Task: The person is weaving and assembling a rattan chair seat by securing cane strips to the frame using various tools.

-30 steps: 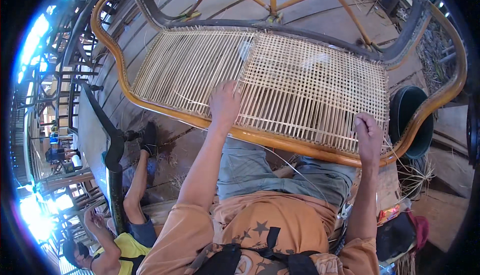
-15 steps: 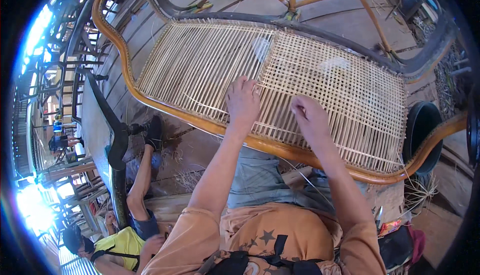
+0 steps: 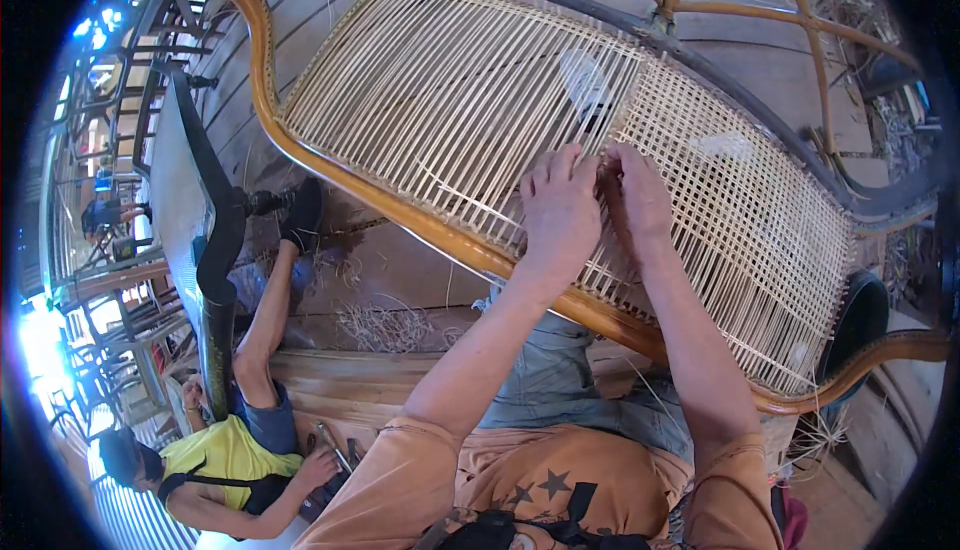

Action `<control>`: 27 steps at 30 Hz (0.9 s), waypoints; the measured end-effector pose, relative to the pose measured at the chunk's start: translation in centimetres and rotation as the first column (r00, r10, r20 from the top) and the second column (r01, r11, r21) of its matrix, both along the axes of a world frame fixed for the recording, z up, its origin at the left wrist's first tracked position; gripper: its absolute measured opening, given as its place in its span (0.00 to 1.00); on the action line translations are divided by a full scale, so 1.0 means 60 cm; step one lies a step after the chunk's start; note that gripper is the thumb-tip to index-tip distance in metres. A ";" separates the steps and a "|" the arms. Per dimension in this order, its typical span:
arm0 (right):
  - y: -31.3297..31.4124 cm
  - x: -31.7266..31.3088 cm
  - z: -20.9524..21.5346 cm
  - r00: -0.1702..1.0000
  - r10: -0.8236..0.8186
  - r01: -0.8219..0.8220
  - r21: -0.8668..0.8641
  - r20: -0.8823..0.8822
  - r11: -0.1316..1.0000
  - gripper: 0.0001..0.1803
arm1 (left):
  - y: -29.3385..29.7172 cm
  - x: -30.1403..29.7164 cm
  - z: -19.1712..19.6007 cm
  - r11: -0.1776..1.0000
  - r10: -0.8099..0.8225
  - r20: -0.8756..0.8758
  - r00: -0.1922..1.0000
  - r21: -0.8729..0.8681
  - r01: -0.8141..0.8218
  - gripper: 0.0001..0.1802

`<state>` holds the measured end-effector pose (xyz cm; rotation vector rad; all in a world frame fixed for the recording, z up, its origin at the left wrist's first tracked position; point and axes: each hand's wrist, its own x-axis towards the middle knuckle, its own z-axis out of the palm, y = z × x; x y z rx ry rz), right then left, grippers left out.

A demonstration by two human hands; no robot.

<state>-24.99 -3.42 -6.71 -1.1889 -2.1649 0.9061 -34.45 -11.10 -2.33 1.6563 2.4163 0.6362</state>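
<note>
A large cane panel (image 3: 745, 165) stretches across a curved, varnished rattan frame (image 3: 262, 50) in front of me. Its right part is woven into an open grid, while mostly parallel strands run across the left. My left hand (image 3: 562, 205) lies over the strands near the middle, fingers curled and closed. A loose pale cane strand (image 3: 440, 180) runs along the panel toward it. Close beside, my right hand (image 3: 640, 200) is closed in a pinch, its fingertips almost meeting the left ones. What the right fingers hold is hidden.
At left, a co-worker in a yellow top (image 3: 225, 460) sits with a leg stretched past a dark-framed piece of furniture (image 3: 215, 240). Cane scraps (image 3: 385, 325) litter the plank floor. A dark bucket (image 3: 860, 320) stands under the panel's right end. Rattan struts (image 3: 740, 10) rise beyond the panel.
Both hands have come together at the middle of the panel, the right moving up beside the left. The whole view has shifted and tilted. The co-worker's hand now shows with a tool-like item.
</note>
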 end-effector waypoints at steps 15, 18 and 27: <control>0.005 0.001 -0.011 0.989 0.135 -0.145 0.260 0.059 0.955 0.16 | -0.002 0.003 -0.009 1.000 -0.002 -0.026 1.000 0.015 0.002 0.23; 0.005 0.003 -0.032 0.993 0.100 -0.099 0.015 -0.067 0.995 0.16 | -0.001 -0.004 0.001 1.000 -0.003 -0.019 1.000 -0.010 0.003 0.22; 0.005 0.002 0.009 0.976 0.160 -0.185 0.166 0.150 0.969 0.10 | -0.129 -0.090 0.088 0.910 0.176 0.231 0.957 0.332 -0.247 0.15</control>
